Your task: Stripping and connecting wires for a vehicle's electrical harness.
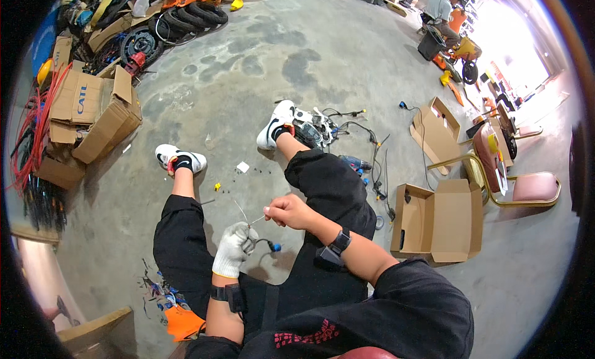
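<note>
My left hand [234, 250], in a white knit glove, is closed on thin wires [242, 211] in front of me between my legs; a short black cable with a blue connector [275, 247] hangs beside it. My bare right hand [290, 211] pinches the end of a thin wire just up and right of the glove. Small dark bits and a yellow piece [217, 186] lie on the floor beyond my hands.
At right are an open cardboard box [457, 216], chairs [530, 187], a drill [352, 162] and tangled harnesses [365, 130]. Cardboard boxes [102, 120] and tyres [186, 21] are piled at left. A person [441, 15] crouches among parts at back right.
</note>
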`<move>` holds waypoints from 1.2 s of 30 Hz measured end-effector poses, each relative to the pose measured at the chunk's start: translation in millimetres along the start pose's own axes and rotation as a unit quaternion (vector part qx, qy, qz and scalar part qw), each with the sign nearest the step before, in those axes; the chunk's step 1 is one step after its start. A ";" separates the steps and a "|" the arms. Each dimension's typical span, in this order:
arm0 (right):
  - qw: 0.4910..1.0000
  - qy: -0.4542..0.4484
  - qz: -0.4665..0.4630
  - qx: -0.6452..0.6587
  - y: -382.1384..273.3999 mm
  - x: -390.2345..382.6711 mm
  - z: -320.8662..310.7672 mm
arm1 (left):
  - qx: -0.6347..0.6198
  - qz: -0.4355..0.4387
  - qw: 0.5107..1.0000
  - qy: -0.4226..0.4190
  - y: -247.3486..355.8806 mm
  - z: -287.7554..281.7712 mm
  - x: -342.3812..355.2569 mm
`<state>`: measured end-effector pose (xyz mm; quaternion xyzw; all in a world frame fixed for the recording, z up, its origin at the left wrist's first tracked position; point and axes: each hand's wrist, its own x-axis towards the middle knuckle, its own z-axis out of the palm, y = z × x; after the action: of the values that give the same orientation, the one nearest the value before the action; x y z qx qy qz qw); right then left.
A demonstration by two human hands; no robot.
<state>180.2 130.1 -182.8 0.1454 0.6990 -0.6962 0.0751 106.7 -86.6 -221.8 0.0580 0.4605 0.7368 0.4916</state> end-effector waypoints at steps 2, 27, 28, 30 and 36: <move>1.000 -0.004 0.016 -0.011 -2.0 0.6 -3.8 | 0.018 -0.009 1.000 0.021 -0.2 2.1 1.2; 0.994 0.030 0.014 -0.101 4.7 3.8 5.2 | 0.024 -0.006 0.999 0.026 -0.3 1.2 2.7; 0.994 0.031 0.012 -0.099 5.0 4.3 4.1 | 0.025 -0.006 0.999 0.026 0.1 2.0 2.8; 0.993 -0.006 0.118 -0.023 5.4 5.3 0.8 | 0.061 -0.024 0.996 0.054 0.1 5.0 3.3; 0.992 -0.015 0.128 -0.014 11.9 6.3 -1.0 | 0.059 -0.029 0.996 0.054 1.7 8.6 3.7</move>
<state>178.0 131.6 -196.0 0.2221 0.6833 -0.6728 0.1761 108.2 -78.6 -217.0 0.0336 0.5306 0.6957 0.4830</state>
